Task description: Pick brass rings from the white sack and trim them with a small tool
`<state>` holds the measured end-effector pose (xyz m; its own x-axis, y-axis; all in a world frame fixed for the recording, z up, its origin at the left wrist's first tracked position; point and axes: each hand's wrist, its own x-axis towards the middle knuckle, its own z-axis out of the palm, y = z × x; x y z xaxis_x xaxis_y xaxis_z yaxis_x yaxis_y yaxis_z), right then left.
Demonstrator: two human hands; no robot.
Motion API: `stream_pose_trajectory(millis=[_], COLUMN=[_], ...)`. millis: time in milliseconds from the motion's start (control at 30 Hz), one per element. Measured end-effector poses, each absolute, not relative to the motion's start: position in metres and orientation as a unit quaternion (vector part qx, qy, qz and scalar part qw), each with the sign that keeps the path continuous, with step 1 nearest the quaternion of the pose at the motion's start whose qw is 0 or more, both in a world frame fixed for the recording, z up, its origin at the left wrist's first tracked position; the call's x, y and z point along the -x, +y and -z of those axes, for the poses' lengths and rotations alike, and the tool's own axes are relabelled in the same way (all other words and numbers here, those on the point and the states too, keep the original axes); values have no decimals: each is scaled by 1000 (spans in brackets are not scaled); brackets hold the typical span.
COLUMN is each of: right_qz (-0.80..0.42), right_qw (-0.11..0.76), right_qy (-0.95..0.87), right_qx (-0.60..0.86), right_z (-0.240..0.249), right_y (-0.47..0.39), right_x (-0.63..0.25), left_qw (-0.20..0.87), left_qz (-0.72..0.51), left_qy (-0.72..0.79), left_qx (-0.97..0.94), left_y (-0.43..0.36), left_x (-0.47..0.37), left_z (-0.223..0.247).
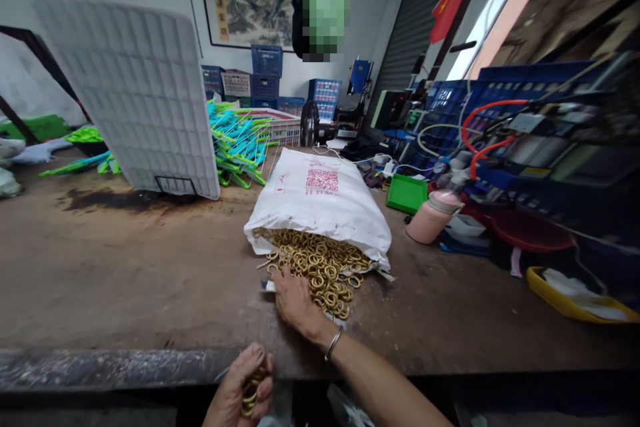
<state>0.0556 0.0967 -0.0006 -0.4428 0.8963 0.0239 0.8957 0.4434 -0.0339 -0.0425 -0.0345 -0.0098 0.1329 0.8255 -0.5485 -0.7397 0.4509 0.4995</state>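
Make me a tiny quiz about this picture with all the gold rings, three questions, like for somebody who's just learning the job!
1. Which hand is away from the pile, with gold rings held in it?
2. True or false: the white sack lies on the table, its open end facing the near edge.
3. In the picture, the tray just left of the pink bottle is: A) yellow, B) green, C) red.

Key: 1. The left hand. 2. True. 3. B.
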Motion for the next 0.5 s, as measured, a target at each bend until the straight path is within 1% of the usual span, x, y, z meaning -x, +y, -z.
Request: stream_pose_trajectory(millis=[300, 500], right_qz=[-2, -17], right_qw=[34, 29], right_qy=[-849, -859], right_qx=[527, 511], right_z=[6, 1], right_y=[90, 88], right_x=[-56, -60], left_qw=[731, 718], left_qz=[-499, -503], left_qy=[454, 462], left_qx=[-105, -133], left_y=[-29, -32], left_x=[35, 32], left_z=[18, 12])
